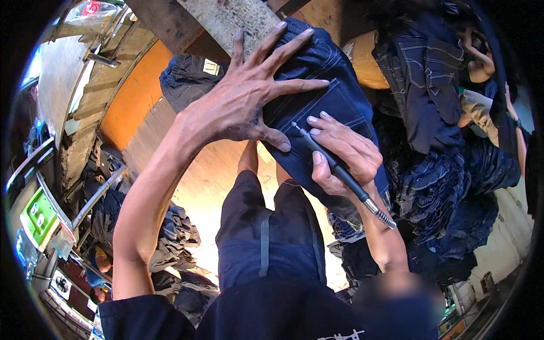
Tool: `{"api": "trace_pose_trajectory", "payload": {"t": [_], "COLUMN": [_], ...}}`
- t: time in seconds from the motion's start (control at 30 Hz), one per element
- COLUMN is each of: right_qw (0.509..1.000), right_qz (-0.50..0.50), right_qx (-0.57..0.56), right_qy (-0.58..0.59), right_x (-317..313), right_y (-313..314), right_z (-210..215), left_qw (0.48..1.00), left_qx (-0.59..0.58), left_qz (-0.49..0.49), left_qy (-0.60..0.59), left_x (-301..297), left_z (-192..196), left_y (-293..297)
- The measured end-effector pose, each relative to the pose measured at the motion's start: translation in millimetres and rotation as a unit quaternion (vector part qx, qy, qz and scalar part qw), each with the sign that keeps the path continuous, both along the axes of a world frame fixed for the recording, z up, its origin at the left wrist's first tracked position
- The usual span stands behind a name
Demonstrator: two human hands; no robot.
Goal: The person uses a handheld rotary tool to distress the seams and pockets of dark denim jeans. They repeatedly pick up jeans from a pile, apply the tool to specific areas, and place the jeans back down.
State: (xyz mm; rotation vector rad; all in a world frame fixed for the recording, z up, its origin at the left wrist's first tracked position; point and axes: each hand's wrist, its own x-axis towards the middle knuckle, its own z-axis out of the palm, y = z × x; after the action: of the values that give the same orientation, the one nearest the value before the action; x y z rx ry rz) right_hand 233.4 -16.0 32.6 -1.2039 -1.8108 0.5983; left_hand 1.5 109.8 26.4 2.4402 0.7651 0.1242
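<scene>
Head view: looking down over the person's own forearms at a piece of denim held up in front of them.
Left hand: the left hand (243,99) lies flat with fingers spread wide on the dark blue denim jeans (334,107), pressing the cloth down; it grasps nothing, the palm simply rests on the fabric.
Right hand: the right hand (343,153) is closed around a slim black pen-shaped tool with a metal spring-like end (340,173), held like a pencil.
Tool: its tip touches the denim just beside the left thumb, near the stitched back pocket; the coiled metal end juts out past the wrist to the lower right.
Jeans: draped over a worn wooden beam (226,22), between both hands, upper middle of the view.
Surroundings: a heap of dark blue denim garments (442,187) lies to the right; another person's hand (481,65) shows at the upper right; a green box-shaped machine (37,218) stands far left.
Below: the person's dark shorts (272,238) and legs above an orange-lit floor.
</scene>
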Motion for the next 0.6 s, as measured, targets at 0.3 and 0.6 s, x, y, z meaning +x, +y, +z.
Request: {"api": "trace_pose_trajectory", "payload": {"t": [0.3, 0.6], "right_qw": [0.999, 0.999], "right_qz": [0.038, 0.035], "right_qx": [-0.014, -0.026], "right_qy": [0.000, -0.009], "right_x": [-7.4, -9.2], "right_y": [1.6, 1.9], "right_z": [-10.4, -9.8], "left_qw": [1.000, 1.000], "left_qx": [0.024, 0.013], "left_qz": [0.004, 0.003], "left_qy": [-0.020, -0.024], "left_x": [-4.9, -5.5], "left_z": [-7.8, -8.4], "left_y": [-4.5, -9.2]}}
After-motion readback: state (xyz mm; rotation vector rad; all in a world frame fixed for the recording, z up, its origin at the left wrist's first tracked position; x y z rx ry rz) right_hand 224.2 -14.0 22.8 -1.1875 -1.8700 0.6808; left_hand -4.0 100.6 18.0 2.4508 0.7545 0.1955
